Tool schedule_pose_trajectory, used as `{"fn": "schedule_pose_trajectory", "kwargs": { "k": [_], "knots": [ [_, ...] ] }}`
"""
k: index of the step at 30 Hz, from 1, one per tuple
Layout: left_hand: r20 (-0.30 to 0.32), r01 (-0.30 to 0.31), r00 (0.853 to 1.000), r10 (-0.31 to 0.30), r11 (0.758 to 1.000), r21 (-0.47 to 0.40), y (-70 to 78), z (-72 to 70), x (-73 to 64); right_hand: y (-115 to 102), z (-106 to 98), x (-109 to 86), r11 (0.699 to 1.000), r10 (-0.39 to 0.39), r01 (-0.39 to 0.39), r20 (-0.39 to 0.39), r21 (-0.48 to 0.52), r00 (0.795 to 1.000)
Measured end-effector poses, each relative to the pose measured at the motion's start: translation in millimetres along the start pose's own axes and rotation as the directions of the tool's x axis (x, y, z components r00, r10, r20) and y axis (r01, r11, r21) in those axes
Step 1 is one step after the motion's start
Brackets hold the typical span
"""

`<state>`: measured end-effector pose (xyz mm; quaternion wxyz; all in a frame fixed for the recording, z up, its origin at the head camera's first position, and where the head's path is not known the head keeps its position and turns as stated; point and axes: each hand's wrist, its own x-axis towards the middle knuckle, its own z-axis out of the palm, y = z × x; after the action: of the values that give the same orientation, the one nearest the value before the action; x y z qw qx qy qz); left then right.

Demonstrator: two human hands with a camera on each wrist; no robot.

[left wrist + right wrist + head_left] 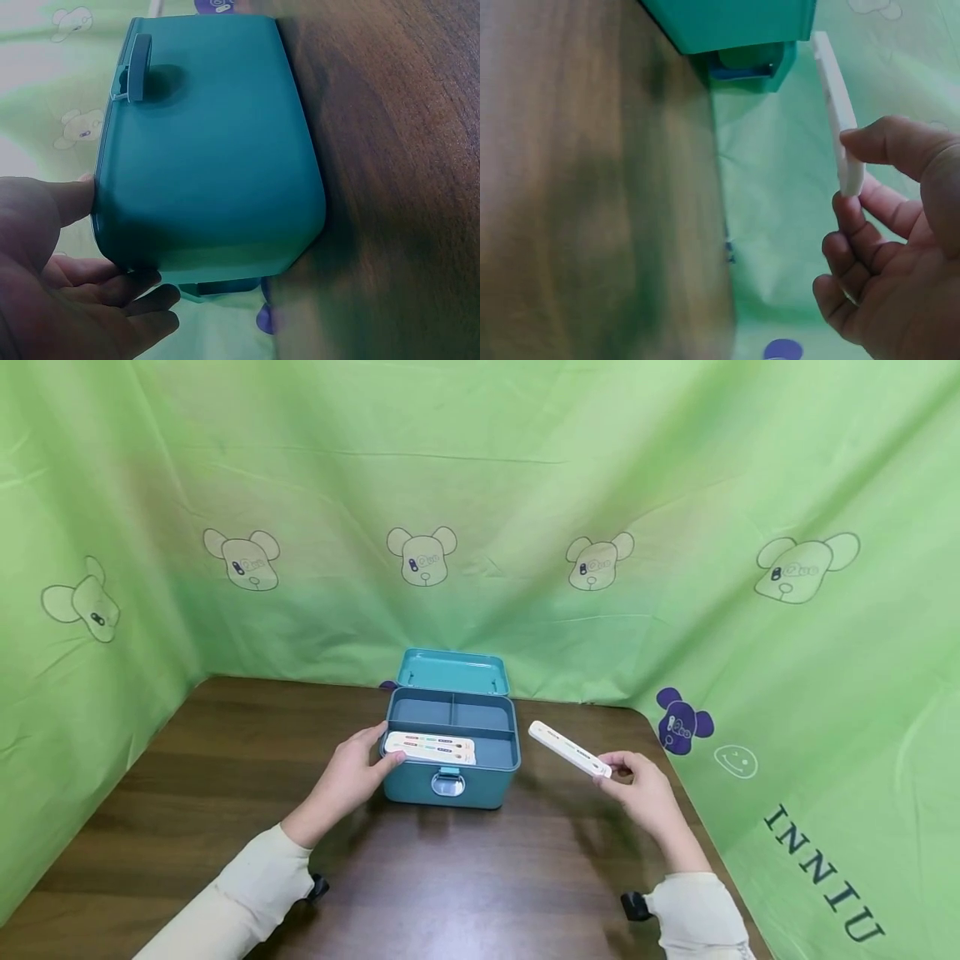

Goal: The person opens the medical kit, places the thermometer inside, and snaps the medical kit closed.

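A teal storage box point(408, 787) stands on the table with its lid point(453, 673) raised at the back. My left hand point(351, 777) holds the box at its front left corner, thumb over the front rim and fingers along the left side. Slim white cases point(429, 741) with small coloured print lie in the front compartment, near that thumb. To the right of the box, my right hand point(639, 789) pinches one end of a similar slim white case point(567, 748) between thumb and fingers. In the right wrist view this white case point(832, 94) is held up on edge, away from the table.
Behind the front compartment, a divider point(453, 708) splits the box's rear into two. A clear latch point(447, 785) hangs on its front. The brown wooden table point(225, 777) meets a green printed cloth point(510, 485) at the back and sides.
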<state>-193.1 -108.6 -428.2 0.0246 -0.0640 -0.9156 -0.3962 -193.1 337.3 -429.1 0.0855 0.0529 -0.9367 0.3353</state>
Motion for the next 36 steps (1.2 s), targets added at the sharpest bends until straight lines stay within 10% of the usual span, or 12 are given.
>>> {"fn": "schedule_pose_trajectory", "kwargs": {
  "k": [36],
  "knots": [
    [-0.012, -0.029, 1.000, 0.029, 0.999, -0.018, -0.4, 0.1, -1.8, -55, -23, 68.4, 0.944, -0.286, 0.318, 0.264, -0.087, 0.921]
  ]
}}
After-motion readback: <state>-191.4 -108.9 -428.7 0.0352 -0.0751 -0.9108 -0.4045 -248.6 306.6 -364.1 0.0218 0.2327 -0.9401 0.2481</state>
